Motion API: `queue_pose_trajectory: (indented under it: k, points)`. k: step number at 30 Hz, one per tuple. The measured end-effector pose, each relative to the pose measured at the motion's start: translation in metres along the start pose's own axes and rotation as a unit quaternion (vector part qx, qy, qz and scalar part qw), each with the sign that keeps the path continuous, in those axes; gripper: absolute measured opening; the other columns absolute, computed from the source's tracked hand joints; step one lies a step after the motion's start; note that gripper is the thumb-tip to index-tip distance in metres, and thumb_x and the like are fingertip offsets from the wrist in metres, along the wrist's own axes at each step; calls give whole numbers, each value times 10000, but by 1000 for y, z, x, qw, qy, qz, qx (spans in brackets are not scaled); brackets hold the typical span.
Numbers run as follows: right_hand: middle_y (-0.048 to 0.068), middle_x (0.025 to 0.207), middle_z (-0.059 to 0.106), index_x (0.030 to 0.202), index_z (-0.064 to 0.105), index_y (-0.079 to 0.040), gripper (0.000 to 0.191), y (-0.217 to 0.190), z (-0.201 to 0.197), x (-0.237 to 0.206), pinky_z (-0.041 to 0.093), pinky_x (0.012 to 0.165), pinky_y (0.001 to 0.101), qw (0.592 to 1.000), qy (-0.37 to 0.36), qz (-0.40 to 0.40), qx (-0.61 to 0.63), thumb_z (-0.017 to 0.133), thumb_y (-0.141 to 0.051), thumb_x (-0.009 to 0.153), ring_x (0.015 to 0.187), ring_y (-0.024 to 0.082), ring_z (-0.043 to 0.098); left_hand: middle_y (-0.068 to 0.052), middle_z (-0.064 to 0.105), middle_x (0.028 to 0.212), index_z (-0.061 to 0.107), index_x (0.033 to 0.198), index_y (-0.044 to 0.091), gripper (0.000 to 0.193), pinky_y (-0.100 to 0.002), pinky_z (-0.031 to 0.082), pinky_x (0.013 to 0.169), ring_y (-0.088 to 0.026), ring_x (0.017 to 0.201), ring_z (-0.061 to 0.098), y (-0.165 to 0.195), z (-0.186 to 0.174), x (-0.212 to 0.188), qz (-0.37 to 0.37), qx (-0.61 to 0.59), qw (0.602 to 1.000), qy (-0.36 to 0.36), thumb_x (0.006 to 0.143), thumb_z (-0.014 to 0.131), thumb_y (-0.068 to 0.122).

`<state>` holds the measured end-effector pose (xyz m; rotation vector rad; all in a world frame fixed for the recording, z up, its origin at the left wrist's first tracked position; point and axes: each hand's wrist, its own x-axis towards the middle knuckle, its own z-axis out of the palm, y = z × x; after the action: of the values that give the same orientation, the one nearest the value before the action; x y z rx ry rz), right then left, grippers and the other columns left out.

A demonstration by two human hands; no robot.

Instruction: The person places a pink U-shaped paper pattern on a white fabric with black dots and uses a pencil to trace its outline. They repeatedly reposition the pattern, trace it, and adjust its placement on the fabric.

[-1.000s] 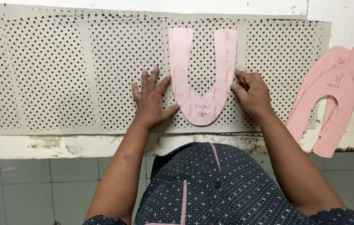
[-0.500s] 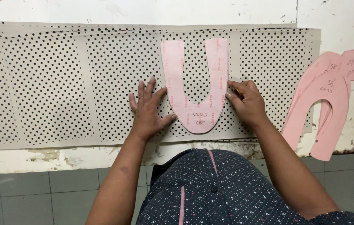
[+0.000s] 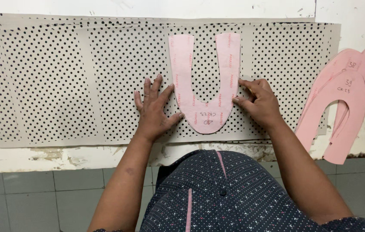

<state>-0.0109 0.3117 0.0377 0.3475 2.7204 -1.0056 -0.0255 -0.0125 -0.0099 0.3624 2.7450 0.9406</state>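
Observation:
A pink U-shaped pattern piece (image 3: 204,83) lies on a long beige perforated sheet (image 3: 105,81), its curved end toward me. My left hand (image 3: 154,109) lies flat on the sheet with fingers spread, the thumb touching the pattern's lower left edge. My right hand (image 3: 257,101) is at the pattern's right edge, fingers bent, fingertips pressing its rim. Whether it holds a small tool I cannot tell.
A stack of similar pink U-shaped patterns (image 3: 345,99) lies at the right on the white worn table (image 3: 62,157), partly over the sheet's right end. Grey floor tiles (image 3: 27,202) show below the table edge.
The view has shifted slightly. My right hand has slid down the pattern's right edge toward the curve. My left hand stays flat beside the pattern.

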Motion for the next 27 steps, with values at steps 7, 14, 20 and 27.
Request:
queue_pose_trajectory:
  k: [7, 14, 20, 27]
  points:
    - [8, 1043, 528, 1364, 690, -188, 588, -2, 0, -1, 508, 777, 277, 1000, 1, 4, -27, 847, -319, 813, 805, 117, 543, -77, 191, 1699, 508, 1501, 233, 917, -614, -110, 1212, -304, 1578, -1, 2, -1, 1, -9, 2, 1000, -12, 698, 856, 508]
    - [6, 1044, 529, 1373, 685, -180, 580, 4, 3, -3, 503, 768, 281, 1000, 16, -14, -22, 833, -310, 827, 791, 124, 547, -90, 199, 1697, 515, 1504, 219, 915, -624, -99, 1207, -324, 1580, 6, 0, 2, 1, 3, 2, 1000, -1, 705, 856, 508]
    - [11, 1040, 524, 1379, 686, -182, 580, 5, 4, -3, 501, 776, 269, 1000, 19, -13, -18, 837, -298, 832, 801, 123, 541, -92, 211, 1691, 513, 1504, 218, 920, -629, -89, 1206, -328, 1578, 21, -1, 3, 1, 5, 7, 1000, 3, 701, 855, 510]
    - [7, 1047, 525, 1391, 676, -184, 580, 2, 5, -3, 502, 786, 270, 999, 20, -25, -17, 828, -299, 843, 806, 119, 539, -96, 215, 1687, 509, 1506, 217, 920, -633, -80, 1205, -333, 1576, 25, -1, 2, 1, 5, 15, 1000, 6, 709, 855, 518]
